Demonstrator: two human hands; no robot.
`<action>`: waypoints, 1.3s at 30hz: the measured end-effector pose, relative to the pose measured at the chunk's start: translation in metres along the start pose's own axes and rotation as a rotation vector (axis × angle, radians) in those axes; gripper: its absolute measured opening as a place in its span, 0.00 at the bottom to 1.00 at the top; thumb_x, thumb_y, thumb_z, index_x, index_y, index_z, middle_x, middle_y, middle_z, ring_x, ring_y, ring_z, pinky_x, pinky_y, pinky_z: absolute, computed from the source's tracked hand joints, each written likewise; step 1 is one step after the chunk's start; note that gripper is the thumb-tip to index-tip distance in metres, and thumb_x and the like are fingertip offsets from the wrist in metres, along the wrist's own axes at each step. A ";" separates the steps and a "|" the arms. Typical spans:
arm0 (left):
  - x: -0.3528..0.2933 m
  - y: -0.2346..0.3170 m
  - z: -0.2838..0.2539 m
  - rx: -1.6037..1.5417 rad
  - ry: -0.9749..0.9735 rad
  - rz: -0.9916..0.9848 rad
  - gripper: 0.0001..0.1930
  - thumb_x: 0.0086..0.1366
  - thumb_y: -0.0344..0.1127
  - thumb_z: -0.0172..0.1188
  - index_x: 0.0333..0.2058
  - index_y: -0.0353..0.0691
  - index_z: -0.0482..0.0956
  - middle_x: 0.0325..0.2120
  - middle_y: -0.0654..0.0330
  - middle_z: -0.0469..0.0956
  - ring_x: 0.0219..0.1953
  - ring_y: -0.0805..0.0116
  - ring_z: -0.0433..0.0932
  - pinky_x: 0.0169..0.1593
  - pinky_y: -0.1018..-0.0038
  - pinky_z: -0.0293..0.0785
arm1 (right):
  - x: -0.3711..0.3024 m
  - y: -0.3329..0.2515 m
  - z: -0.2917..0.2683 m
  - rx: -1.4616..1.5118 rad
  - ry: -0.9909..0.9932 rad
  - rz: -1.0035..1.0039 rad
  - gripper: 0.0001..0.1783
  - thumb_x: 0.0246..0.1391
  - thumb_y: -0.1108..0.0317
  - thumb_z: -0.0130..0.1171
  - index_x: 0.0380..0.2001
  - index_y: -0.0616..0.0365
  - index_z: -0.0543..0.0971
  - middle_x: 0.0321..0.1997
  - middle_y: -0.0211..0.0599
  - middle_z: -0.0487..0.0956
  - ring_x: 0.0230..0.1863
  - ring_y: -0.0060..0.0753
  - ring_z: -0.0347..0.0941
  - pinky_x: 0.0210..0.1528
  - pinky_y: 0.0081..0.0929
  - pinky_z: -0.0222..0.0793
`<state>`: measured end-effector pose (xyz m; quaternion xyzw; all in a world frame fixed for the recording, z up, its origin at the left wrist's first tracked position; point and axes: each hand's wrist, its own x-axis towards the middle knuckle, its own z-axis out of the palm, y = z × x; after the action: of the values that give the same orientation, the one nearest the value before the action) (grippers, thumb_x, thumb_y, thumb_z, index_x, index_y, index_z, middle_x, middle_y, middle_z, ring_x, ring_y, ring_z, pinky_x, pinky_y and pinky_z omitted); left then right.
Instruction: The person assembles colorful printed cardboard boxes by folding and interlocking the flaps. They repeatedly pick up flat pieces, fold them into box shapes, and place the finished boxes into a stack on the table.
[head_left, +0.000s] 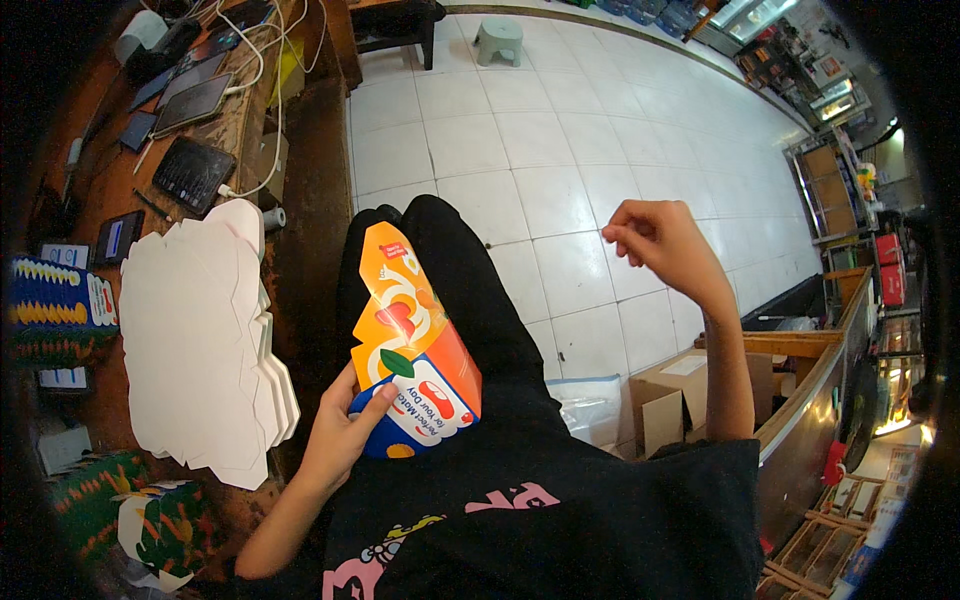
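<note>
My left hand [347, 425] grips the lower left edge of a printed cardboard carton [415, 350], thumb on the front and the other fingers mostly hidden behind. Orange at its upper part and dark blue below, the carton has fruit pictures and a jagged left edge. It lies tilted over my lap, on black trousers. Raised over the floor to the right, my right hand [650, 238] is closed with fingers loosely curled, and nothing shows in it. To the left, a stack of white die-cut card blanks [195, 340] lies on the wooden table.
The wooden table [115, 185] also bears phones, a tablet [192, 104], white cables and a stack of blue and yellow printed cartons [60, 300]. Green patterned cartons [165, 530] sit at its near end. An open cardboard box [675, 395] stands right; a small stool [499, 42] stands far off.
</note>
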<state>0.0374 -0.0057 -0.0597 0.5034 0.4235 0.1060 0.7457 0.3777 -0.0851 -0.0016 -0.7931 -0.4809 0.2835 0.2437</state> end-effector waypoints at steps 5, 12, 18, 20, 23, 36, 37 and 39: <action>0.000 -0.001 0.000 0.036 0.015 0.054 0.20 0.62 0.39 0.56 0.49 0.36 0.66 0.39 0.56 0.75 0.41 0.72 0.76 0.47 0.74 0.72 | 0.003 0.001 -0.017 -0.038 0.127 0.002 0.09 0.52 0.69 0.56 0.23 0.65 0.76 0.16 0.31 0.73 0.17 0.17 0.67 0.21 0.16 0.64; 0.000 -0.002 -0.001 0.046 -0.006 0.066 0.19 0.62 0.40 0.56 0.48 0.36 0.66 0.38 0.55 0.76 0.40 0.72 0.76 0.46 0.74 0.73 | -0.001 -0.004 -0.029 -0.056 0.168 -0.004 0.12 0.53 0.68 0.55 0.21 0.66 0.76 0.15 0.33 0.73 0.17 0.17 0.67 0.22 0.16 0.65; 0.000 -0.003 -0.002 0.100 -0.006 0.035 0.20 0.62 0.40 0.56 0.48 0.36 0.66 0.38 0.55 0.76 0.40 0.72 0.76 0.45 0.74 0.73 | -0.020 0.002 -0.012 -0.951 0.149 -0.005 0.23 0.57 0.66 0.50 0.56 0.53 0.65 0.44 0.50 0.75 0.44 0.42 0.73 0.47 0.35 0.69; 0.000 -0.002 -0.002 0.081 -0.025 0.047 0.21 0.62 0.40 0.56 0.49 0.36 0.65 0.38 0.55 0.75 0.40 0.71 0.77 0.45 0.73 0.74 | -0.024 0.003 -0.013 -0.740 0.057 0.063 0.30 0.57 0.64 0.48 0.63 0.44 0.54 0.55 0.51 0.68 0.54 0.49 0.66 0.54 0.40 0.63; 0.000 -0.002 -0.001 0.068 -0.017 0.044 0.22 0.62 0.40 0.56 0.50 0.36 0.64 0.39 0.54 0.75 0.40 0.71 0.77 0.45 0.73 0.74 | -0.030 0.002 -0.015 -0.645 -0.036 0.132 0.27 0.58 0.64 0.47 0.61 0.47 0.58 0.53 0.50 0.70 0.51 0.49 0.68 0.53 0.38 0.65; 0.001 0.000 0.000 0.073 0.016 0.044 0.23 0.62 0.40 0.56 0.52 0.36 0.63 0.40 0.55 0.74 0.42 0.72 0.75 0.48 0.73 0.71 | -0.039 -0.009 -0.008 -0.632 -0.061 0.041 0.25 0.58 0.63 0.48 0.59 0.49 0.61 0.48 0.49 0.73 0.46 0.49 0.70 0.48 0.37 0.66; 0.001 0.000 0.000 0.062 0.019 0.047 0.23 0.62 0.40 0.56 0.52 0.36 0.63 0.40 0.55 0.74 0.42 0.72 0.75 0.48 0.73 0.71 | -0.040 -0.008 -0.006 -0.630 -0.078 0.034 0.26 0.58 0.63 0.49 0.59 0.49 0.61 0.48 0.49 0.73 0.46 0.49 0.70 0.48 0.37 0.66; 0.001 -0.001 0.000 0.041 0.029 0.052 0.22 0.62 0.40 0.55 0.51 0.36 0.63 0.40 0.55 0.74 0.42 0.72 0.75 0.48 0.73 0.71 | -0.040 -0.007 -0.004 -0.617 -0.084 0.033 0.26 0.58 0.62 0.49 0.59 0.49 0.61 0.49 0.49 0.73 0.47 0.49 0.70 0.48 0.36 0.66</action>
<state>0.0379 -0.0059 -0.0608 0.5277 0.4230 0.1242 0.7260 0.3603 -0.1186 0.0146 -0.8249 -0.5410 0.1606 -0.0333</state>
